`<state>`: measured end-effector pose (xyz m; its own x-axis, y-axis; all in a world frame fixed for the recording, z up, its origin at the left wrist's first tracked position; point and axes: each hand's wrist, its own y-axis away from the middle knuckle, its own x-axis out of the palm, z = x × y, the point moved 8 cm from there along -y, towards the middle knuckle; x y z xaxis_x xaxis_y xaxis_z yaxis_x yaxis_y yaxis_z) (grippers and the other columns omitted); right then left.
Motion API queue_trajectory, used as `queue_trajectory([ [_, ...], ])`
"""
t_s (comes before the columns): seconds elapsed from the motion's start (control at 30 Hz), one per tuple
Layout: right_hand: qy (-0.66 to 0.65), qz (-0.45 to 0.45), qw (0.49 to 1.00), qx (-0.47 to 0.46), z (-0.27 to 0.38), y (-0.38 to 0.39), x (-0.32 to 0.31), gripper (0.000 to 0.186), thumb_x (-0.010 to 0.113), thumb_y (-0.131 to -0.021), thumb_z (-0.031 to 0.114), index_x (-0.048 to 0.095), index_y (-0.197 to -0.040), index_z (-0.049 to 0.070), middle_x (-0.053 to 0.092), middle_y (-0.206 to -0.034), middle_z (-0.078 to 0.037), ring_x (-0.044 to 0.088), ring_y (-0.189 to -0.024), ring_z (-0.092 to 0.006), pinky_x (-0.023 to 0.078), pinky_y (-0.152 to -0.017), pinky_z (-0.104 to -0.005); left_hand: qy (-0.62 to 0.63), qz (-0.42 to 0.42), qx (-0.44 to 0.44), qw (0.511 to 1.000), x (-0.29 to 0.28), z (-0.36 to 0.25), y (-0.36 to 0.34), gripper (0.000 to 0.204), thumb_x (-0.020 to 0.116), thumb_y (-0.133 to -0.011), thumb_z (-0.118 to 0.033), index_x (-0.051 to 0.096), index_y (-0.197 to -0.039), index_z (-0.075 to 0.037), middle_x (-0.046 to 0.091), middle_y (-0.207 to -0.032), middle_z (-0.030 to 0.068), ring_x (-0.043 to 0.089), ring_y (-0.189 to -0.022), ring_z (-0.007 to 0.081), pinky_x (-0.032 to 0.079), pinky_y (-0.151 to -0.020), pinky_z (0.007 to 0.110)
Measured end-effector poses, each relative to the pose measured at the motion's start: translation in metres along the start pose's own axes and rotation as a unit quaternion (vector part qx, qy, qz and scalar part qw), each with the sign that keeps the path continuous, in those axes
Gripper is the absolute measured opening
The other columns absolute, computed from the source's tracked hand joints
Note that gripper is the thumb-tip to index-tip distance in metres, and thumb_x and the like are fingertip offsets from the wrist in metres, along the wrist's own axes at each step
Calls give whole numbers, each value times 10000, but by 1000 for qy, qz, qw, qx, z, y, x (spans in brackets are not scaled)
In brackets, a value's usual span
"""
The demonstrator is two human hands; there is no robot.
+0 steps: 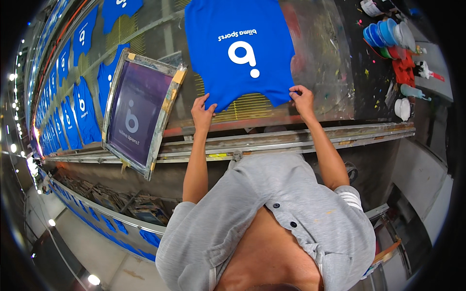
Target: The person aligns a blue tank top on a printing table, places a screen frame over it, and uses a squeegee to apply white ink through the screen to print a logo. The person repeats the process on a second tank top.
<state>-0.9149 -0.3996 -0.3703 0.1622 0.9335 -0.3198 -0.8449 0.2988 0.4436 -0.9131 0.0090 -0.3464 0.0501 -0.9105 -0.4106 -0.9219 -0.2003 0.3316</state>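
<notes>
A blue sleeveless shirt piece with a white printed emblem lies flat on the long print table, its curved neck cutout toward me. My left hand pinches the tip of its near left shoulder strap. At the opposite strap, my right hand has thumb and fingers closed on the fabric's edge. Yellow stripes on the table show through the neck gap. Left of my left hand, a framed printing screen with a purple mesh and a pale emblem leans at a slant over the table's near edge.
More printed blue shirt pieces run in rows down the table to the left. A metal rail follows its near edge. On the right stand several blue plastic bowls, a red cloth and a white cup. Another table with blue pieces stands behind me.
</notes>
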Motion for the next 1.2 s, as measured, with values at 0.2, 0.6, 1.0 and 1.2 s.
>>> queue_trajectory([
  [0.2, 27, 8, 999, -21, 17, 7, 1, 132, 680, -856, 18, 720, -982, 7, 695, -809, -44, 636, -690, -104, 497, -615, -274, -281, -109, 242, 922, 7, -36, 10, 444, 748, -859, -169, 645, -1249, 15, 578, -1311, 167, 561, -1224, 353, 446, -1002, 522],
  [0.6, -241, 47, 969, 12, 77, 19, 29, 106, 631, -918, -9, 669, -1017, -8, 640, -925, -33, 632, -799, -105, 550, -686, -263, -408, 136, 372, 823, 141, -83, -20, 990, 561, -876, -674, 257, -1561, -26, 214, -1648, 132, 131, -1538, 319, 71, -1186, 646],
  [1.0, -238, 34, 969, 61, 46, 17, 18, 113, 624, -921, -11, 646, -1032, -13, 634, -956, -45, 622, -826, -111, 571, -718, -276, -433, 149, 373, 807, 149, -82, -20, 1040, 555, -851, -720, 251, -1563, -25, 206, -1651, 124, 115, -1543, 303, 33, -1178, 667],
  [1.2, -202, 30, 977, 59, 33, 12, 23, 114, 633, -910, -9, 655, -1022, -13, 627, -933, -39, 601, -804, -107, 552, -690, -272, -431, 158, 388, 800, 166, -89, -14, 1050, 555, -835, -736, 280, -1553, -20, 212, -1647, 129, 125, -1540, 301, 38, -1182, 663],
])
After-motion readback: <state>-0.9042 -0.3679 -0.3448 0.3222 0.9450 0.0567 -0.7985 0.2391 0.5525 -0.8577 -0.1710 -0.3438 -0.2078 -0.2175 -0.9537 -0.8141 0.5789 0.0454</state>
